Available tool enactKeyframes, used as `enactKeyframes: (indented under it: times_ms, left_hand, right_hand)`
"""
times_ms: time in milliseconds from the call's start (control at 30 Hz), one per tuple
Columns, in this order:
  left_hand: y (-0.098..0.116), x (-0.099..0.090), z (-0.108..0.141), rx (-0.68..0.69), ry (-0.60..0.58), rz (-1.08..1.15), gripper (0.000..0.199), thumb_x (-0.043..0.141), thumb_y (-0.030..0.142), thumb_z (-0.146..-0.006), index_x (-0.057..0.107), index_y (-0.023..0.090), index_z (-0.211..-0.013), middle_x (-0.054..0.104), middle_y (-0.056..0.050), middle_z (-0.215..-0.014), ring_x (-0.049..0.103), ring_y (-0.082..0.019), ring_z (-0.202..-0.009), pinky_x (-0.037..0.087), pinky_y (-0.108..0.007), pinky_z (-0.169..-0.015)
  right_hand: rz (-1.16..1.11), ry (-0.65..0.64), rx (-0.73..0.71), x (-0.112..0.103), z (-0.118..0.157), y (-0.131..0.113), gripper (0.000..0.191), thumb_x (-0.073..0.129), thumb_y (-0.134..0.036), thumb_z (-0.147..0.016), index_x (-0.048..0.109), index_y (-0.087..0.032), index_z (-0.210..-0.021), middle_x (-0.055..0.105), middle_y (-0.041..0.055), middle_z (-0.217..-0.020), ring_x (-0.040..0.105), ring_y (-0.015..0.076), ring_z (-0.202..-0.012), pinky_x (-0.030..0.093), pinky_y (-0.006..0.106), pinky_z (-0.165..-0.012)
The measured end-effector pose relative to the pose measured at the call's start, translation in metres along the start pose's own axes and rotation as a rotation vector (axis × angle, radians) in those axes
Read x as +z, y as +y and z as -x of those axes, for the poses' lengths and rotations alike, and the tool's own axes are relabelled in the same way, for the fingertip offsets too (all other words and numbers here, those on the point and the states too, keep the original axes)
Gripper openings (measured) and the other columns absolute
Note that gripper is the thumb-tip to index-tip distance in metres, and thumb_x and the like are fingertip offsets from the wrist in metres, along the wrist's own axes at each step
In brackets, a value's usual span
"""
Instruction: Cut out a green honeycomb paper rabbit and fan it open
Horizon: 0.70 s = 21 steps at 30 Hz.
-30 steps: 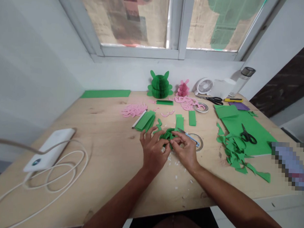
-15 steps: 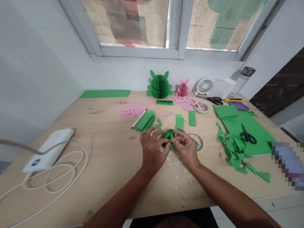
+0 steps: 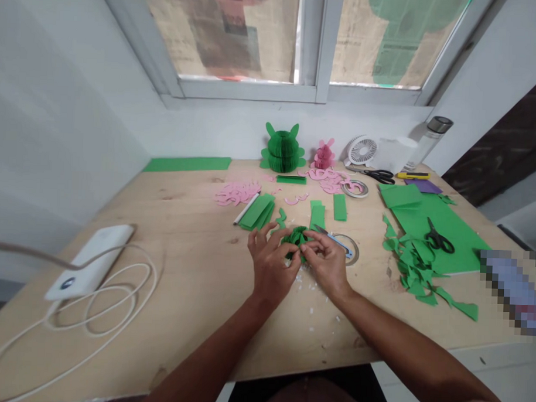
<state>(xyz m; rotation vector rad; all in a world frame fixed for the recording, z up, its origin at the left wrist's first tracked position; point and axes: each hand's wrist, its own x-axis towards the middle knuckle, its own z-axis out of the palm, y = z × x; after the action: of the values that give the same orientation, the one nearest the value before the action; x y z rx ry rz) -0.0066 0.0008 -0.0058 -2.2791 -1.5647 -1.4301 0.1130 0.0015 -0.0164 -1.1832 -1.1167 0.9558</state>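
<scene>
While both bare hands close on it from either side, a ruffled bundle of thin green paper (image 3: 296,238) is held low over a pale pine surface (image 3: 174,221), near the middle of the work. The left hand (image 3: 270,264) curls its fingers around the bundle's left side, and the right hand (image 3: 327,264) pinches its right side between its fingertips, so both are grasping it. Layered paper of this kind should prove light and soft, quick to crease or tear, making the gathered centre look a safer hold than the loose outer leaves. Compared with half a second earlier, more of a blue-handled craft knife (image 3: 339,244) shows just beyond the right hand, its blade pointing toward the bundle. Straight green paper strips (image 3: 317,217) lie nearby, with small white paper scraps (image 3: 310,311) in front of the hands. Black-handled scissors (image 3: 438,242) rest on a green paper sheet (image 3: 419,221) to the right, while a green honeycomb paper figure (image 3: 282,151) and a pink honeycomb paper figure (image 3: 324,156) stand at the far edge.
</scene>
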Motion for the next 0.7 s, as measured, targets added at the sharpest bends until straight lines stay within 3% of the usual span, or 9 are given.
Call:
enactKeyframes:
  times_ms: [300,700]
  left_hand:
    - [-0.0040,0.0004,-0.0021,-0.045,0.026,0.031,0.015,0.061,0.009,-0.068,0.061,0.022,-0.060,0.069,-0.003,-0.091,0.051,-0.029,-0.110,0.034,-0.050,-0.096]
    - [-0.0026,-0.0027,-0.0025,-0.026,-0.024,0.041,0.007,0.065,0.020,-0.073,0.067,0.024,-0.068,0.069,-0.005,-0.096,0.050,-0.030,-0.113,0.033,-0.052,-0.096]
  right_hand:
    - [-0.089,-0.007,0.070,-0.0012,-0.0011,0.0024,0.028,0.069,-0.026,-0.066,0.067,-0.017,-0.093,0.066,-0.0015,-0.062,0.059,0.0122,-0.054,0.048,0.023,-0.053]
    - [-0.245,-0.017,0.171,-0.0034,-0.0064,0.0051,0.030,0.073,-0.027,-0.062,0.065,-0.017,-0.089,0.065,-0.0030,-0.060,0.061,0.0121,-0.054,0.048,0.024,-0.055]
